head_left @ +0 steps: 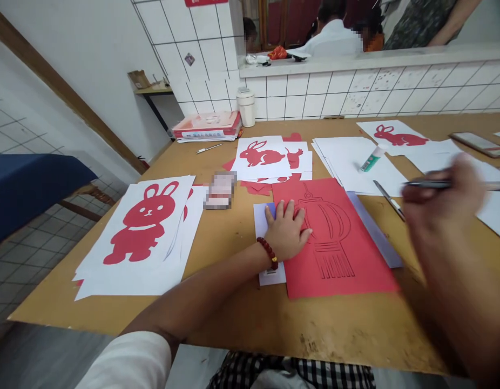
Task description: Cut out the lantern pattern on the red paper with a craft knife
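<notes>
My left hand (286, 232) lies flat with fingers spread on the left edge of a red paper sheet (367, 270). The sheet carries a dark-lined lantern drawing with a tassel. Beneath the paper sits a bluish-white board (373, 229), showing at both sides. Raised at the right, my right hand (448, 200) is blurred and closed around a dark pen (430, 184), its tip pointing left. Below that pen, a slim craft knife or pen (390, 200) rests at the edge of white paper; I cannot tell which. A glue stick (372, 158) is just beyond it.
White sheets with red rabbit cutouts lie at left (144, 237), back middle (262, 156) and back right (399, 136). Blank white sheets (343, 162) and a phone (479, 145) are on the right. A white cup (245, 107) stands beside red folders (207, 125) by the tiled wall.
</notes>
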Demonstrator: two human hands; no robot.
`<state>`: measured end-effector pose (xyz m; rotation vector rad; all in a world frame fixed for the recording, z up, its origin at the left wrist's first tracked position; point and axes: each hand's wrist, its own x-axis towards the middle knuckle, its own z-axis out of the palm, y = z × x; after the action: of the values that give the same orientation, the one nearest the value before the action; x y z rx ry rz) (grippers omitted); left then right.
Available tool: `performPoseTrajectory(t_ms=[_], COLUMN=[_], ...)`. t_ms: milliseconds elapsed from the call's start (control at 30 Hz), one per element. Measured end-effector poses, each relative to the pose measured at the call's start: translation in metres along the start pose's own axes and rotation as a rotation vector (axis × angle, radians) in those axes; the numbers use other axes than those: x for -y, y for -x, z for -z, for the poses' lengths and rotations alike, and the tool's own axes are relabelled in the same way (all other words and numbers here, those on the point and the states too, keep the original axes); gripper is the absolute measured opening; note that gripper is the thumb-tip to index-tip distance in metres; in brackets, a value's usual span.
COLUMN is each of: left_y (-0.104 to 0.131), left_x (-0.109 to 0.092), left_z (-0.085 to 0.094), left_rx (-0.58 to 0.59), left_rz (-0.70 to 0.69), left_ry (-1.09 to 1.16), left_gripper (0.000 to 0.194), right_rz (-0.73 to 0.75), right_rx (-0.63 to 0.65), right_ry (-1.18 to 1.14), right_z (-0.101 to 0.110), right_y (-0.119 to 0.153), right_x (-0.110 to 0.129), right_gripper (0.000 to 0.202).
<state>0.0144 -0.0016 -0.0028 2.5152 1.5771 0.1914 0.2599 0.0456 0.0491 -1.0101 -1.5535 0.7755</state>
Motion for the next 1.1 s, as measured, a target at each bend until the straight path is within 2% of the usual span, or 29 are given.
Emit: performPoseTrajectory(t_ms=[100, 133, 200, 267, 333, 400, 567, 667, 767, 867, 933, 1100], left_y=[-0.001, -0.001, -0.002, -0.003, -0.004, -0.004, 0.003, 0.01, 0.014, 0.01, 0.004, -0.004], left_x=[0.005, 0.008, 0.016, 0.025, 0.031, 0.033, 0.025, 0.018, 0.015, 0.023, 0.032, 0.051], left_z=[-0.001, -0.001, 0.0, 0.001, 0.001, 0.0, -0.002, 0.0, 0.004, 0.009, 0.011, 0.012], left_rx=[-0.031, -0.042, -0.047, -0.034, -0.041, -0.059, -0.047, -0.007, 0.014, 0.034, 0.05, 0.06], left_rz=[-0.023, -0.036, -0.081, -0.125, -0.128, -0.125, -0.122, -0.084, -0.009, 0.0, -0.04, -0.141], left_ry=[-0.039, -0.048, -0.051, -0.031, -0.02, -0.027, -0.028, -0.003, 0.025, 0.056, 0.08, 0.081], left_gripper=[0.06, 0.061, 0.062, 0.06, 0.057, 0.056, 0.06, 0.065, 0.084, 0.1, 0.101, 0.096], right_rz=[-0.147, -0.214, -0.298, -0.31, -0.298, -0.296, -0.287, -0.269, -0.234, -0.286, -0.306, -0.297], right_rx=[-0.37, -0.435, -0.405, -0.356, -0.371, -0.397, -0.497, -0.409, -0.331, -0.446, -0.469, -0.389], right_ry=[-0.335, -0.424, -0.459, -0.426, -0.353, -0.328, -0.36, -0.361, -0.341, -0.35, -0.335, -0.349], right_z=[-0.049, -0.068, -0.099, -0.113, -0.11, -0.097, -0.071, -0.064, -0.063, -0.069, -0.075, -0.081], right_y=[-0.002, -0.003, -0.006, -0.009, -0.012, -0.014, -0.022, -0.026, -0.026, -0.021, -0.017, -0.01], right_x=[-0.004, -0.007, -0.016, -0.028, -0.04, -0.05, -0.061, -0.063, -0.064, -0.059, -0.055, -0.052], right_gripper=[0.041, 0.045, 0.046, 0.044, 0.044, 0.045, 0.047, 0.048, 0.049, 0.046, 0.045, 0.048])
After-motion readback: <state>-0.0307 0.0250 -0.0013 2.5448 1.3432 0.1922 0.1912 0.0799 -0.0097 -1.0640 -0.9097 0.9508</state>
